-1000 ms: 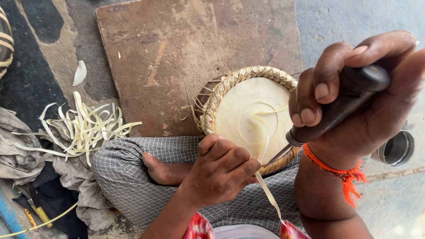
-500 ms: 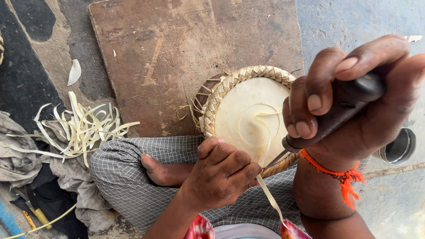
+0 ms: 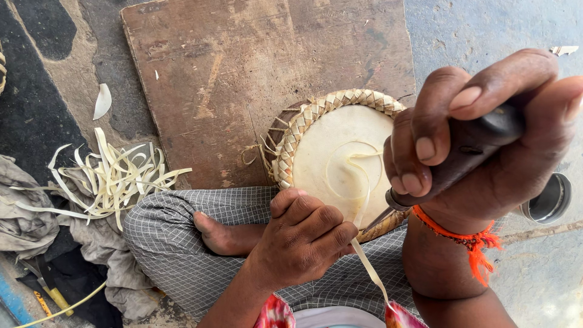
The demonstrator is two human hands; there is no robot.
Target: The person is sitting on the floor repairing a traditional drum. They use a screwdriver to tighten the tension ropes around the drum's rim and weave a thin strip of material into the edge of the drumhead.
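Round basket (image 3: 340,161) with woven rim lies flat on the lap, half on the wooden board (image 3: 255,73). Pale strip (image 3: 367,267) runs from its centre toward the body, under the left hand (image 3: 303,237), closed on the basket's near edge. Right hand (image 3: 480,140) fisted round a dark-handled tool (image 3: 461,161), tip pointing down-left at the rim. Strip pile (image 3: 115,176) well left.

I saw the round woven-rimmed basket base (image 3: 340,161) resting on the flat wooden board (image 3: 243,73), at its near right corner, above my crossed leg. My left hand (image 3: 303,240) sat at its near edge; my right hand (image 3: 480,140) hung right of it, holding the dark-handled knife (image 3: 467,158). The heap of cut palm strips (image 3: 115,179) lay left of the board, and the small metal cup (image 3: 549,200) far right.
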